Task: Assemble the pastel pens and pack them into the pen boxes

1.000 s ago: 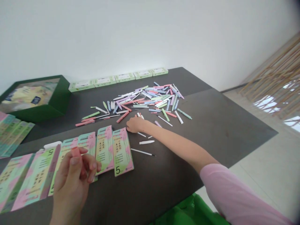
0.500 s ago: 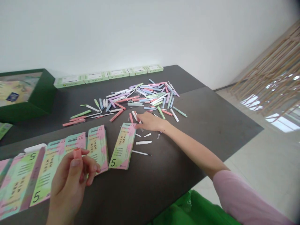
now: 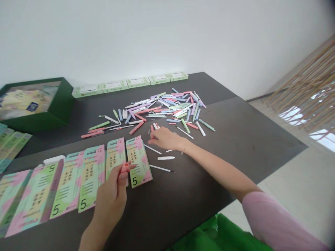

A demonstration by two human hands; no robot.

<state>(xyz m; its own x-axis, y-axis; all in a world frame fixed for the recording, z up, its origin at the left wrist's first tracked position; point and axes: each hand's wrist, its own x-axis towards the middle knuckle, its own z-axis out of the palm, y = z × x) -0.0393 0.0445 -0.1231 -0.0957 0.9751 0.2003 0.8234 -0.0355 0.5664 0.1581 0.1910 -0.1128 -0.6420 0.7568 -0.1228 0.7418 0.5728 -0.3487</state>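
My left hand [image 3: 111, 193] is closed around a coral-pink pen barrel [image 3: 126, 168], whose open hollow end points up. It is in front of the upright-printed pen boxes. My right hand [image 3: 167, 138] reaches down to the table at the near edge of the pen pile, its fingers curled together; whatever lies under the fingertips is hidden. Just beyond those fingers lie small white and pink pen parts [image 3: 155, 126]. Near its wrist rest a white pen barrel [image 3: 166, 158], a pen refill [image 3: 161, 168] with a dark tip, and another white refill [image 3: 153, 149].
A heap of pastel pens [image 3: 170, 104] covers the table's middle. Pink-green boxes marked 5 [image 3: 91, 181] stand in a row at the left front. Flat light-green boxes [image 3: 115, 85] line the wall. A dark green bin [image 3: 59, 108] with packets stands at the left.
My left hand has moved right with the pink barrel, towards the rightmost box. My right hand stays among the small parts. A white refill now lies beside the rightmost box. The view has turned slightly left.
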